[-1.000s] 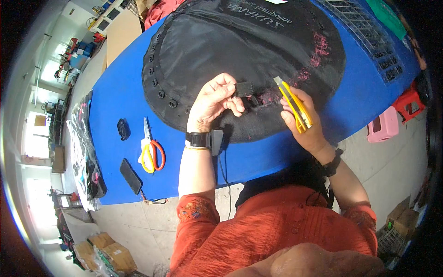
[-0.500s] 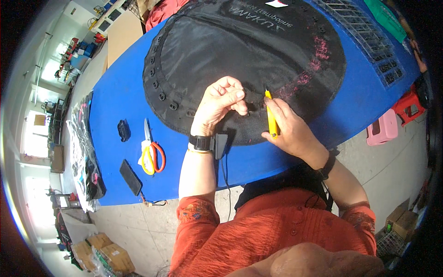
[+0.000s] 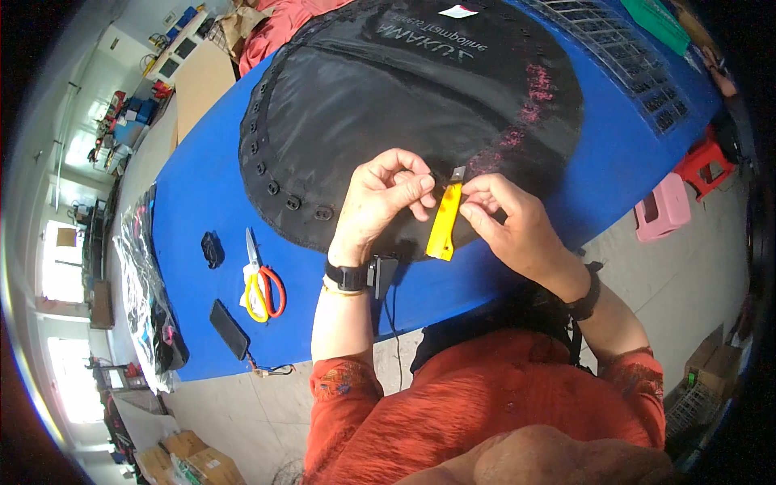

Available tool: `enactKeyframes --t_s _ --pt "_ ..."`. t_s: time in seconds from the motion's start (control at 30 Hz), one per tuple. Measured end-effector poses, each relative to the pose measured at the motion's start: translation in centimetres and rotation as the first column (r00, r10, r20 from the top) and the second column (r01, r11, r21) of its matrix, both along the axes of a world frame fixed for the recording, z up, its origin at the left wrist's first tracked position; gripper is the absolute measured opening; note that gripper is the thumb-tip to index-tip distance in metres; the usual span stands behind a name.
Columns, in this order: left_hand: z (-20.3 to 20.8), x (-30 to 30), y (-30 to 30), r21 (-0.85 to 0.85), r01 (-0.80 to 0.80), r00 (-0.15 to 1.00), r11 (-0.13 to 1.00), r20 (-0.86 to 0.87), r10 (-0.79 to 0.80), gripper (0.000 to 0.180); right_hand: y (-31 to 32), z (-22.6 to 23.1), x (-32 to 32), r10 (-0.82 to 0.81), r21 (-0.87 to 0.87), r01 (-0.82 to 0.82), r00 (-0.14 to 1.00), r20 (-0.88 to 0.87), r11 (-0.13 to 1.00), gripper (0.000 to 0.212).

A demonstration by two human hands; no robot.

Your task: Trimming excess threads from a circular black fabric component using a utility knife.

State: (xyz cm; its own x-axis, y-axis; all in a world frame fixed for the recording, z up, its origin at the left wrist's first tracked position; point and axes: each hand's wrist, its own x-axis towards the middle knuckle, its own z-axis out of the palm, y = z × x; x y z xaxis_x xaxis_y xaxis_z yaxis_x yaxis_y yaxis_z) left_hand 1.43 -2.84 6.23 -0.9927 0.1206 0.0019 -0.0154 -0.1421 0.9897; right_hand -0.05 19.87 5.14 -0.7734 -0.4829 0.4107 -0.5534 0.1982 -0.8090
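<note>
My left hand [image 3: 386,198] is bent over the near part of a round black trampoline mat [image 3: 339,121], thumb and forefinger pinched. A small dark bit shows at its fingertips, too small to name. My right hand [image 3: 513,222] has its fingers curled and tips at the right edge of a yellow utility knife [image 3: 444,222], which it appears to grip near the upper end. The knife's blade is out, pointing away from me, close to my left fingertips. Black oval loops line the mat's rim, and a band of pink marks crosses its right side.
Left on the blue table [image 3: 194,174] lie scissors [image 3: 262,283] with red and yellow handles, a phone [image 3: 229,329] and a small black item [image 3: 212,250]. A wire rack [image 3: 614,48] lies at the far right. Pink [image 3: 663,206] and red [image 3: 705,164] stools stand beyond the right edge.
The utility knife has swung from under my right fingers to their left side, its lower end moving left. My left hand keeps its pinch. The view has shifted slightly.
</note>
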Motion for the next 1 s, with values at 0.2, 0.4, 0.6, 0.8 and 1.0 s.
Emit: enactKeyframes --t_s 0.2,0.4,0.6,0.8,1.0 --pt "2.0 1.6 3.0 -0.052 0.02 0.998 0.998 -0.054 -0.022 0.012 0.2 0.4 0.7 0.115 -0.258 -0.04 0.952 0.282 0.965 0.015" --pt "3.3 3.6 5.6 -0.167 -0.018 0.991 0.986 -0.13 -0.004 0.012 1.8 0.9 1.3 0.171 -0.333 -0.053 0.925 0.338 0.941 0.013" --pt "3.8 4.3 8.5 -0.128 -0.006 0.994 0.992 -0.107 -0.008 0.01 4.5 0.7 1.3 0.12 -0.327 -0.037 0.964 0.238 0.944 0.008" --pt "3.0 3.4 10.5 0.101 0.054 0.998 0.993 -0.035 -0.051 0.011 7.0 1.4 1.8 0.099 -0.33 -0.011 0.963 0.25 0.944 0.009" --pt "2.7 3.0 11.6 0.174 0.114 0.992 0.978 0.027 -0.12 0.012 8.8 0.7 1.6 0.133 -0.389 -0.01 0.948 0.29 0.921 0.01"
